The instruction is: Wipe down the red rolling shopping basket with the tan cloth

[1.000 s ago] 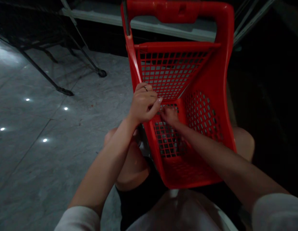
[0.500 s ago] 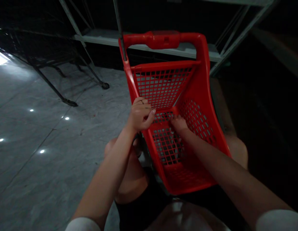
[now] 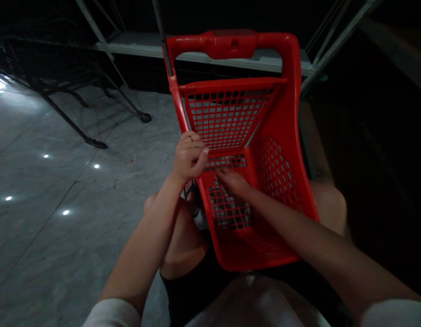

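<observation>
A red plastic shopping basket (image 3: 292,113) with a moulded handle bar and lattice walls stands tilted between my knees, its open side toward me. My left hand (image 3: 190,156), a ring on one finger, is wrapped round the basket's left rim. Inside the basket, my right hand (image 3: 233,181) reaches down to the slotted floor. Its fingers are bent together with the tips against the floor near the left side. Whether anything small is under those fingertips is hidden.
A thin metal rod (image 3: 162,36) rises at the basket's upper left corner. Behind it stands a metal shelf rack (image 3: 135,49). A dark frame on legs with castors (image 3: 145,117) is on the grey floor (image 3: 61,254) to the left. The right side is very dark.
My right hand has slid left across the basket floor. The basket's handle end sits slightly higher in view, and my left hand still grips the rim.
</observation>
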A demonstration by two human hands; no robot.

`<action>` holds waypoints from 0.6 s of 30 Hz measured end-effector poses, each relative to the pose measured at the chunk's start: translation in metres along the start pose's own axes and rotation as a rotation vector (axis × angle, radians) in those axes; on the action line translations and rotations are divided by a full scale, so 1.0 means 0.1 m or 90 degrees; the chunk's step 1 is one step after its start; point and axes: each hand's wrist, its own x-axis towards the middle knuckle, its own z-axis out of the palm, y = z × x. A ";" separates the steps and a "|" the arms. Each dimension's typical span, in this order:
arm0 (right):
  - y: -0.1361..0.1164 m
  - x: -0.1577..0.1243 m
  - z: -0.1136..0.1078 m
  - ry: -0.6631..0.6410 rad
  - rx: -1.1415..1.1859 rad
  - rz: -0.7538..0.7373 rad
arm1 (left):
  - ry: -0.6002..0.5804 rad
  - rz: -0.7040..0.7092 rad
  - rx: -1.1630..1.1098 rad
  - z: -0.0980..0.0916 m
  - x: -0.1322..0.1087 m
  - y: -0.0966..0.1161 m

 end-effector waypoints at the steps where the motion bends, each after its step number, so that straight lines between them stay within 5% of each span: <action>1: 0.18 -0.03 -0.03 0.006 -0.012 0.049 | 0.001 0.005 0.000 0.00 0.00 0.00; 5: 0.58 -0.07 -0.06 0.006 -0.025 0.218 | 0.013 0.022 0.007 0.06 0.00 0.02; 8: 0.40 -0.06 0.00 -0.004 0.014 0.223 | 0.022 0.009 0.017 0.08 0.00 0.03; 14: -0.43 -0.12 0.15 -0.008 0.116 -0.056 | 0.050 0.023 -0.044 0.04 0.00 0.03; 18: -0.38 -0.15 0.13 0.008 0.076 -0.160 | 0.041 0.007 -0.028 -0.02 -0.02 0.01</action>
